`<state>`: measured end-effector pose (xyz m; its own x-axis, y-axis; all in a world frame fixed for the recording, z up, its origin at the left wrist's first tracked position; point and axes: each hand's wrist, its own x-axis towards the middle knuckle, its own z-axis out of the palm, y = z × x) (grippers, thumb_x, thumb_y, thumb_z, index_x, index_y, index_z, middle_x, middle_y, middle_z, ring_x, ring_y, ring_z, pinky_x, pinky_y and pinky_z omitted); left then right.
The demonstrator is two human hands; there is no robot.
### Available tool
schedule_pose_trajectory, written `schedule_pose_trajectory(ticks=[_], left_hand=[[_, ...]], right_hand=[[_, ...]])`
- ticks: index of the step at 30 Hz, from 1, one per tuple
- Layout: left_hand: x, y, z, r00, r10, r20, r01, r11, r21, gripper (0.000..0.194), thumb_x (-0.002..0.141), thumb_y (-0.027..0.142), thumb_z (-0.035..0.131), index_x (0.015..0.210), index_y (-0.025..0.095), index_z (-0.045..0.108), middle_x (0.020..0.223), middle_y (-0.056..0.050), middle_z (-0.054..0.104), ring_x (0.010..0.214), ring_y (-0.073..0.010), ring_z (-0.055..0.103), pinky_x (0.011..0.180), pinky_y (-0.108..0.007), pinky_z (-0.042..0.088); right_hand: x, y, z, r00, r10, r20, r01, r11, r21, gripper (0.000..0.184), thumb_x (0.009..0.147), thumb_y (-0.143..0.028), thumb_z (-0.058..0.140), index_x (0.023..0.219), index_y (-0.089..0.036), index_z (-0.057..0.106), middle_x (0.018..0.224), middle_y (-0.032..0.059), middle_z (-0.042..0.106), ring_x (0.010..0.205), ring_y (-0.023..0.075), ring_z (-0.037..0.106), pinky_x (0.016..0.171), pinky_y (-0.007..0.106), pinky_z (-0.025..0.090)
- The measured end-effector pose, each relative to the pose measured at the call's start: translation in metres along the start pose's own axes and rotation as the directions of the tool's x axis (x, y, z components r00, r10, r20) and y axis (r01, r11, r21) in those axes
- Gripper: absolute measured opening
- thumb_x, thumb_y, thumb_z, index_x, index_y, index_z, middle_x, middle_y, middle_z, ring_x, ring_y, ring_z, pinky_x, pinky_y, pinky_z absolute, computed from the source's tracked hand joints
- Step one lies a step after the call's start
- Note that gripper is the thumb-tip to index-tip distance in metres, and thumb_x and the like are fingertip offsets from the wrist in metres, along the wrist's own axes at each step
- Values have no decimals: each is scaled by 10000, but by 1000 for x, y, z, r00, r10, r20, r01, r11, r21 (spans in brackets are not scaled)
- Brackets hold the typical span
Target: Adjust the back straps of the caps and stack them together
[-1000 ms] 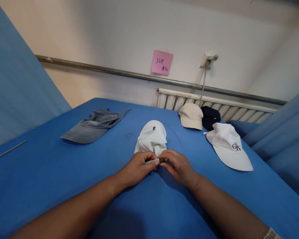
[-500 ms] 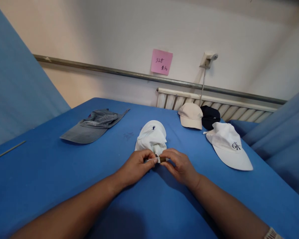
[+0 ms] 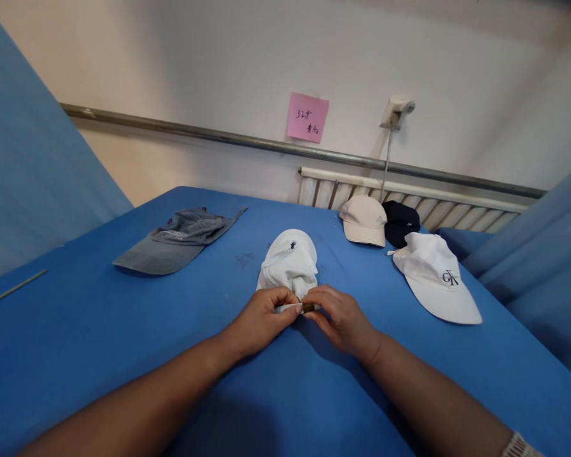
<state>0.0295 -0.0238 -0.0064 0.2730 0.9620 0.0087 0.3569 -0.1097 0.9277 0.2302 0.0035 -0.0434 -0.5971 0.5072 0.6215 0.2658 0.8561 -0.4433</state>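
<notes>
Head view: light-looking, probably floppy pale cap point(image 3: 290, 270) is pinched at its strap point(image 3: 284, 308) by left hand point(image 3: 264, 318) and right hand point(image 3: 343, 320), seemingly best gripped there.

The bare left forearm point(image 3: 171, 393) slants up from the lower-left corner to the left grip point(image 3: 262, 317) near the centre of the frame, its thumb and forefinger closed in a pinch. The bare right forearm point(image 3: 428, 400) slants in from the lower right; the right grip point(image 3: 343, 322) pinches likewise, the two sets of fingertips close together.
</notes>
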Motion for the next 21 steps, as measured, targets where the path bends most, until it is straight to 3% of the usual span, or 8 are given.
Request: schedule_pose_trajectory(ticks=[4, 7, 15, 21], left_hand=[[-1, 2, -2, 999, -23, 37, 24, 999, -26, 241, 825, 389, 599, 764, 166, 664, 651, 27, 579, 619, -121, 484, 594, -233, 396], [-1, 5, -7, 1000, 16, 2, -16, 1000, 7, 229, 832, 384, 606, 806, 169, 678, 740, 1, 631, 715, -146, 541, 665, -253, 431], [2, 0, -7, 1000, -19, -9, 19, 999, -42, 217, 799, 373, 635, 740, 164, 635, 658, 32, 539, 631, -118, 462, 602, -244, 381], [2, 1, -2, 998, 42, -52, -38, 996, 77, 177, 817, 329, 591, 737, 172, 618, 670, 31, 555, 650, -122, 483, 629, -246, 400]], right_hand=[[-1, 1, 1, 1000, 0, -3, 0, 999, -32, 174, 959, -174, 542, 1126, -214, 572, 1028, 92, 675, 938, 211, 643, 812, 353, 553], [-1, 3, 0, 999, 1, -49, -3, 999, -39, 183, 961, -190, 554, 1142, -218, 565, 1022, 91, 684, 941, 214, 650, 813, 355, 556], [0, 0, -2, 999, 8, -34, -9, 999, -34, 162, 949, -172, 567, 1104, -216, 571, 998, 79, 681, 918, 206, 646, 805, 344, 546], [0, 1, 0, 1000, -11, -30, 10, 999, -47, 173, 951, -180, 567, 1121, -211, 574, 1022, 84, 690, 945, 215, 646, 835, 372, 535]])
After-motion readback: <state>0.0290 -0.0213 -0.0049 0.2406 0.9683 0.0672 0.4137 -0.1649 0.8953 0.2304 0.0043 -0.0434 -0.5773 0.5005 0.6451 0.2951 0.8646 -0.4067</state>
